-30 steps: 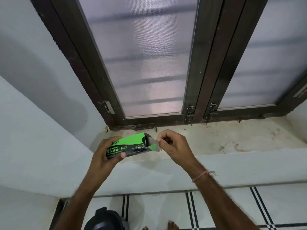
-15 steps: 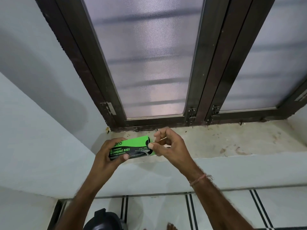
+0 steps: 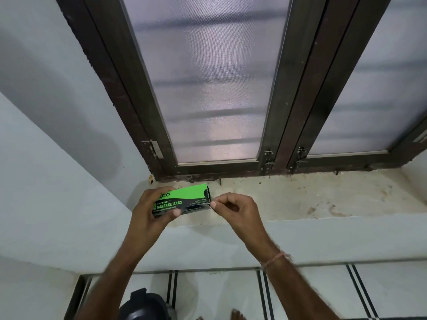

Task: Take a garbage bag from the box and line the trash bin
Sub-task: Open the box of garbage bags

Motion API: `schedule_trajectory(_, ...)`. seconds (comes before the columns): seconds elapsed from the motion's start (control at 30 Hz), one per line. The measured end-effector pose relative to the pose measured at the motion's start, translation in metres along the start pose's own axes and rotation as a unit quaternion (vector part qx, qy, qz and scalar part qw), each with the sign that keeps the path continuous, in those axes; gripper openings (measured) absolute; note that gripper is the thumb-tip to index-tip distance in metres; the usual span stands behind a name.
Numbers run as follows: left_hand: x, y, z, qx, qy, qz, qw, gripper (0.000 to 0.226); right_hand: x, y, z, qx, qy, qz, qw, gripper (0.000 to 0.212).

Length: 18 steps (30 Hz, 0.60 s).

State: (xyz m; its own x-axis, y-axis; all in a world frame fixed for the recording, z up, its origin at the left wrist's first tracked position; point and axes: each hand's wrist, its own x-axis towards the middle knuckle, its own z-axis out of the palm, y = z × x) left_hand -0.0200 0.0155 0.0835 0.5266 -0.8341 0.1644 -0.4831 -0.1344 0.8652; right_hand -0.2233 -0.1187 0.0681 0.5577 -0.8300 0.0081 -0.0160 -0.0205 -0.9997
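Observation:
A green and black box (image 3: 184,199) marked GARBAGE BAGS lies sideways in my left hand (image 3: 153,212), which wraps its left end just above the window sill. My right hand (image 3: 233,207) is at the box's right end, thumb and forefinger pinched on the end flap. I cannot see any bag coming out of the box. A black trash bin (image 3: 144,308) shows only its top at the bottom edge, on the floor below my left forearm.
A stained stone window sill (image 3: 300,195) runs under a dark-framed window (image 3: 288,112) with frosted panes. White walls close in on the left. Below is a tiled floor (image 3: 219,294) with black stripes, and my toes (image 3: 235,315) show at the bottom edge.
My right hand has shifted from over the box's end down to its lower right corner, pinching the flap. The box has stayed in my left hand.

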Motion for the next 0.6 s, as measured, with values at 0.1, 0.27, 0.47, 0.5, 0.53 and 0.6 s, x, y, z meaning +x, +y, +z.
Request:
schedule_trajectory(0.1,0.0,-0.004,0.0,-0.011,0.008,-0.016,1.0,0.05,-0.003,0.001,0.002,0.033,0.0,0.005,0.999,0.019)
schedule_trajectory(0.27,-0.003,-0.004,0.001,-0.038,0.011,-0.043,0.998,0.051,-0.002,0.0,0.003,0.052,-0.008,-0.003,0.999,0.025)
schedule_trajectory(0.47,0.0,-0.002,0.002,-0.006,0.009,-0.024,1.0,0.047,0.002,0.0,0.002,0.063,-0.042,0.012,0.997,0.041)
schedule_trajectory(0.5,0.001,-0.001,0.001,0.001,0.008,-0.018,1.0,0.048,0.003,0.0,0.003,0.062,-0.046,0.014,0.997,0.045)
schedule_trajectory(0.53,0.002,0.001,0.001,0.007,0.006,-0.01,1.0,0.049,0.003,0.001,0.003,0.064,-0.046,0.017,0.997,0.047)
schedule_trajectory(0.6,0.005,0.006,-0.002,0.013,-0.002,0.011,1.0,0.051,0.004,0.001,0.004,0.08,-0.041,0.02,0.996,0.045)
